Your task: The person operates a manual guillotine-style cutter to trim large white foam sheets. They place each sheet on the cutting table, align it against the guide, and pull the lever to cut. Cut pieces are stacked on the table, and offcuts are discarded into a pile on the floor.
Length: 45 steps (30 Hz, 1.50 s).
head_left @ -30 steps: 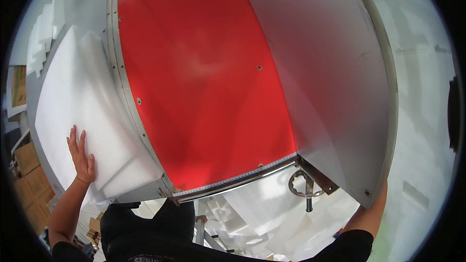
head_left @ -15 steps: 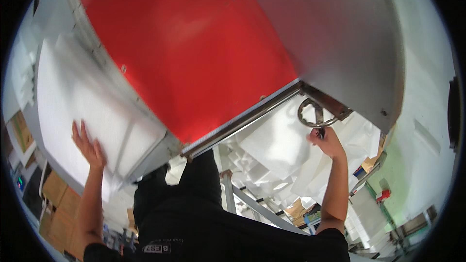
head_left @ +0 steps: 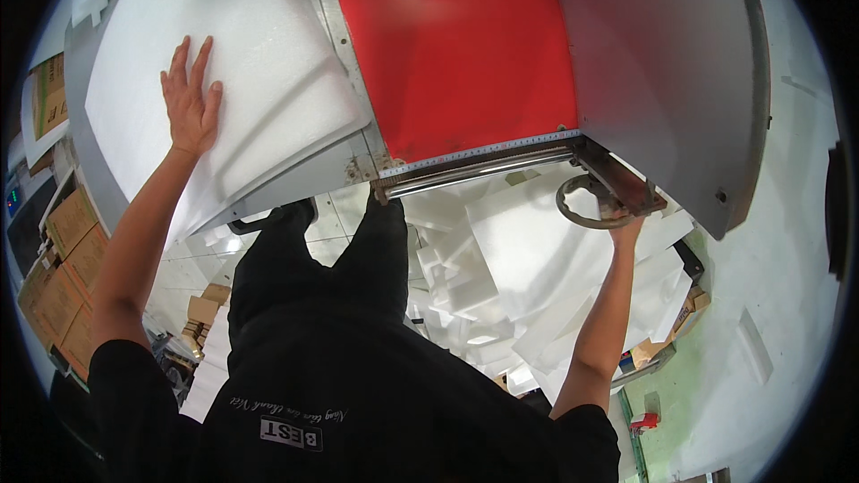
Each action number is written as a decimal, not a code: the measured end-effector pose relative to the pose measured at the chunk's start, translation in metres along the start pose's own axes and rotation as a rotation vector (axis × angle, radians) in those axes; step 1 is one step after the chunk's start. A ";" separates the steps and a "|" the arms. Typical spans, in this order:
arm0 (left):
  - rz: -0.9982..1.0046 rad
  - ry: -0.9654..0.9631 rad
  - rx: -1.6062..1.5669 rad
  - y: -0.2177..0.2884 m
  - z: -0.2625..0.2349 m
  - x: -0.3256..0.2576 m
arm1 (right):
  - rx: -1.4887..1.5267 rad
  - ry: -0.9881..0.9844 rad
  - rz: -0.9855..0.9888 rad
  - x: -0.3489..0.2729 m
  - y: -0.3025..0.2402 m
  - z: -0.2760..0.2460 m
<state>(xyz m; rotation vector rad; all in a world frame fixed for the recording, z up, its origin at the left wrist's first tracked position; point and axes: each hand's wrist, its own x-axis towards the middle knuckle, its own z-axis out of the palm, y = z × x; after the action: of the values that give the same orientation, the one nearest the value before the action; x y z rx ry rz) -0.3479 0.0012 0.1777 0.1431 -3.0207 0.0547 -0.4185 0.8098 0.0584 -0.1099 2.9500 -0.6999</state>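
Observation:
A big white foam sheet (head_left: pixel 259 98) lies on the grey machine table (head_left: pixel 304 181) at the left, beside a red table surface (head_left: pixel 456 45). My left hand (head_left: pixel 190 100) rests flat on the foam, fingers spread. My right hand (head_left: pixel 624 225) grips a round metal handwheel (head_left: pixel 583 206) under the table's front edge, below a steel ruler rail (head_left: pixel 483 154). A grey panel (head_left: pixel 667 72) covers the right side.
Piles of white foam offcuts (head_left: pixel 510 277) lie on the floor under the table. Stacked cardboard boxes (head_left: pixel 63 277) stand at the left. A green floor (head_left: pixel 743 367) stretches to the right, with a small red object (head_left: pixel 646 422) on it.
The view has swung so the table sits higher and further right. My left hand has slid up the foam sheet. My right hand stays on the handwheel it reached half a second ago.

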 end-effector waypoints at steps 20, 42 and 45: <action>0.038 -0.014 -0.114 0.016 0.016 0.013 | -0.308 0.217 0.692 -0.027 -0.022 0.082; 0.004 -0.053 -0.117 -0.009 0.010 0.004 | -0.373 0.067 0.748 0.016 -0.140 -0.074; 0.027 -0.041 -0.113 -0.008 0.009 0.005 | -0.335 0.034 0.754 0.006 -0.148 -0.060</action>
<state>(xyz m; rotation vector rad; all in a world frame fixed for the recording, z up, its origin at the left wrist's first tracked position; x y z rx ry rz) -0.3528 -0.0079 0.1697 0.0936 -3.0568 -0.1173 -0.4254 0.7037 0.1782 0.9330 2.7625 -0.0985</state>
